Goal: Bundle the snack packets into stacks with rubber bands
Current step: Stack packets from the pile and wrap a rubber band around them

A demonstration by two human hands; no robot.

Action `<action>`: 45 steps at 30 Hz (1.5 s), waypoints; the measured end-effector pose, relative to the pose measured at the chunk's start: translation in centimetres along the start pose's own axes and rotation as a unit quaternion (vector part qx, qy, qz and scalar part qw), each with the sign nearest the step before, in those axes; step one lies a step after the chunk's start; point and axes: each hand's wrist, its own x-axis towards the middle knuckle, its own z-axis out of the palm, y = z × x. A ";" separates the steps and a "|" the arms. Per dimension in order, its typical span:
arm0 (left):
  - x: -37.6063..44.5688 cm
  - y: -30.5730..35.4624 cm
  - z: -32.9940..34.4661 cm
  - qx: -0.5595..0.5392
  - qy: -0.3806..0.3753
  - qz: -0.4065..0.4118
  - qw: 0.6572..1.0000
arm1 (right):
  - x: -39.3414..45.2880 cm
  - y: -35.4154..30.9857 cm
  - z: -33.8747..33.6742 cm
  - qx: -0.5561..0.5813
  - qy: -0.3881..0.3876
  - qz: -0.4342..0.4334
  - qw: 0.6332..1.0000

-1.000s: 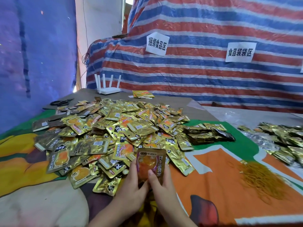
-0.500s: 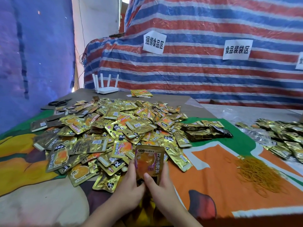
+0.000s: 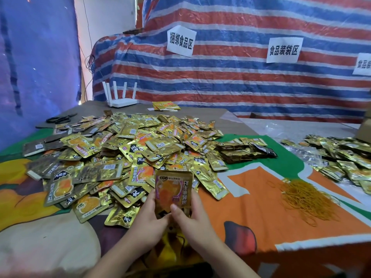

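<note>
Two hands, near edge: left hand [image 3: 147,223] & right hand [image 3: 192,221] grip upright packet stack [image 3: 173,190], fingers curled round its sides. Loose packet heap [image 3: 124,149] behind; rubber bands [image 3: 307,195] to right; router [image 3: 120,97] far back.

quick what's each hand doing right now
Left hand: grips the left side of the upright stack of snack packets.
Right hand: grips the stack's right side, thumb across its front.
</note>
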 end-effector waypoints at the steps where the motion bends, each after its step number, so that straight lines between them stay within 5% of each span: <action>1: 0.0 0.0 0.0 -0.005 -0.005 -0.009 1.000 | 0.5 0.2 -0.7 -0.028 0.018 0.000 0.999; 4: 0.0 0.0 -0.1 0.010 -0.001 -0.025 1.000 | 3.6 1.2 -6.2 -0.103 0.177 0.021 0.979; 8: -0.1 0.0 -0.1 0.012 0.008 -0.037 0.999 | 6.9 3.3 -18.1 -0.373 0.305 0.133 0.866; 12: -0.2 0.3 0.0 0.012 0.011 -0.047 0.999 | 7.6 5.8 -24.6 -0.579 0.224 0.258 0.740; 20: -0.3 0.2 0.0 0.011 0.016 -0.054 0.998 | 8.8 7.7 -25.6 -0.669 0.150 0.244 0.686; 22: -0.4 0.2 0.0 0.012 0.016 -0.057 0.998 | 8.9 7.6 -25.4 -0.667 0.155 0.210 0.698; 23: -0.4 0.2 0.0 0.014 0.017 -0.058 0.998 | 9.0 7.4 -25.1 -0.633 0.174 0.177 0.733; 26: -0.4 0.1 -0.1 0.013 0.018 -0.056 0.998 | 8.8 6.3 -22.7 -0.391 0.259 0.070 0.880; 30: -0.4 0.1 -0.1 0.010 0.016 -0.056 0.998 | 8.2 4.0 -17.9 -0.019 0.245 0.092 0.965; 33: -0.4 0.1 -0.1 0.003 0.018 -0.061 0.998 | 7.8 2.6 -14.5 0.230 0.166 0.141 0.949; 38: -0.4 0.3 -0.1 -0.001 0.017 -0.056 0.998 | 6.6 1.2 -11.0 0.437 0.037 0.175 0.882; 41: -0.5 0.5 -0.1 0.001 0.017 -0.054 0.998 | 6.1 0.6 -10.0 0.452 0.010 0.181 0.873; 45: -0.7 0.6 -0.2 0.009 0.010 -0.044 0.999 | 6.4 -0.5 -9.8 0.333 -0.011 0.130 0.934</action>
